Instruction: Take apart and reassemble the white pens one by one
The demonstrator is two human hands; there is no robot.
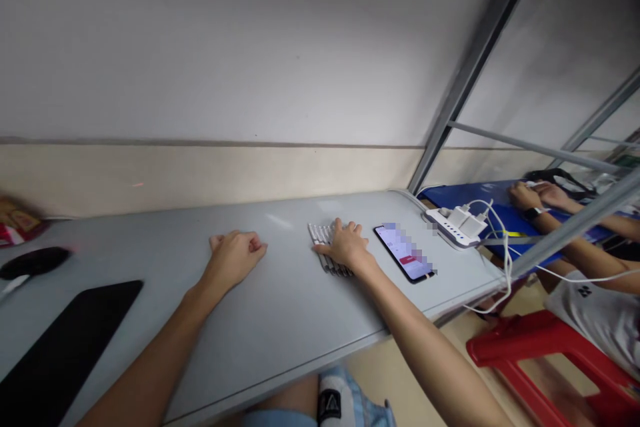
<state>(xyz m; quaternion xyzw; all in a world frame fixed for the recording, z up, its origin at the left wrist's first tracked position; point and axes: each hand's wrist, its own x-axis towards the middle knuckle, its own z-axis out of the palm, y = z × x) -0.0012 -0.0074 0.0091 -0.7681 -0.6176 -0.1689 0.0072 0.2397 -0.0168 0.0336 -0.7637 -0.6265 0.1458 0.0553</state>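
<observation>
My left hand [237,253] rests on the grey tabletop [280,320] with its fingers curled into a loose fist. Nothing shows sticking out of it. To its right, a row of slim pen-like sticks [324,259] lies side by side, with whitish upper ends and darker lower ends. Over these sticks lies my right hand [347,243], palm down and fingers spread, touching them and hiding part of the row. A phone [405,253] with a lit screen lies just right of that hand.
A white power strip [455,228] with plugged-in chargers and cables sits at the table's right end. On the left lie a black mat [75,347], a dark oval object [35,262] and a red packet [17,223]. Another person's hands [537,197] are beyond the bed frame, above a red stool [540,340].
</observation>
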